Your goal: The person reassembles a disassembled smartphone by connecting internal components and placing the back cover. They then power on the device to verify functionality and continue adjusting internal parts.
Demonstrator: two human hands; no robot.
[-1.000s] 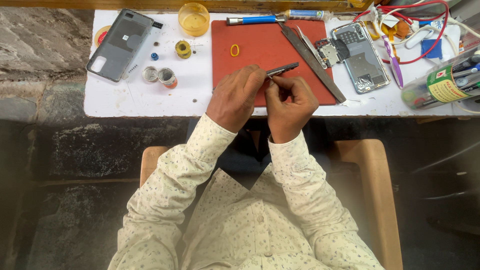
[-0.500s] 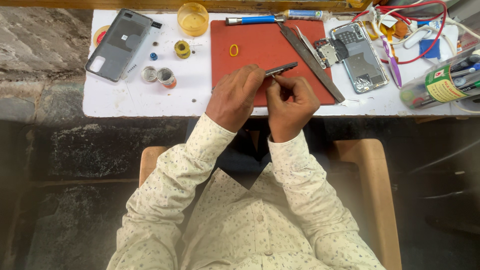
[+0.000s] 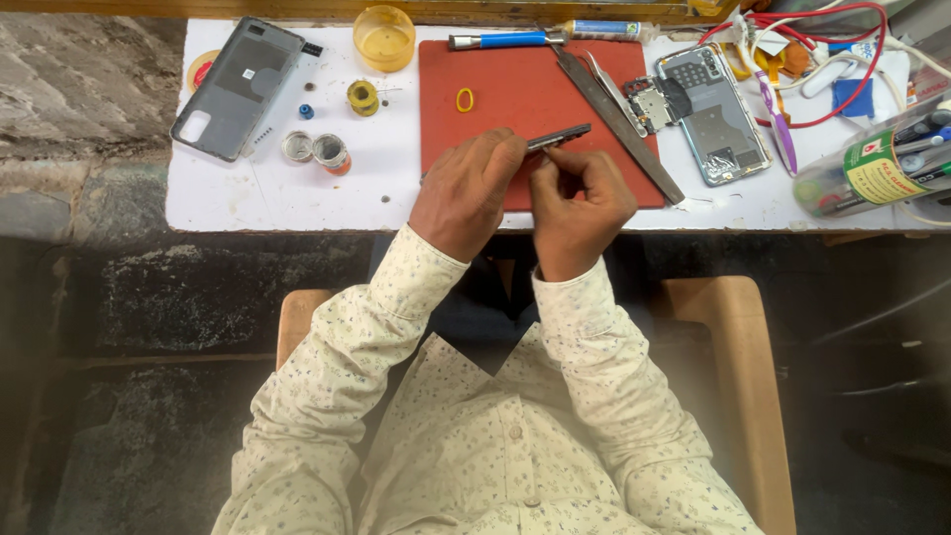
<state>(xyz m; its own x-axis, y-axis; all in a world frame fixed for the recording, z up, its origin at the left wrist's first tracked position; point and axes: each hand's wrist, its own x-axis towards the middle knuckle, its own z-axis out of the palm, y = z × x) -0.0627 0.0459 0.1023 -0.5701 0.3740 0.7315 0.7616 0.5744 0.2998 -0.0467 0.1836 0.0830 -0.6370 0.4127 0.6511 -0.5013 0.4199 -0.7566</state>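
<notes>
A thin dark strip-like part (image 3: 557, 136) is held edge-up over the red work mat (image 3: 495, 89), raised for close work. The left hand (image 3: 466, 193) pinches its near end; the right hand (image 3: 580, 203) has fingertips closed against its underside. The opened phone (image 3: 715, 124) lies aside, right.

At the counter's (image 3: 297, 203) right edge I see a clear plastic jar (image 3: 872, 163) lying on its side, wrapped in a green and yellow label (image 3: 877, 168) with a red patch, pens inside it. Along the back edge lies a small tube (image 3: 599, 29) with a pale blue label. No lit screen shows anywhere; the opened phone (image 3: 711, 114) near the right end lies with its bare insides up.
</notes>
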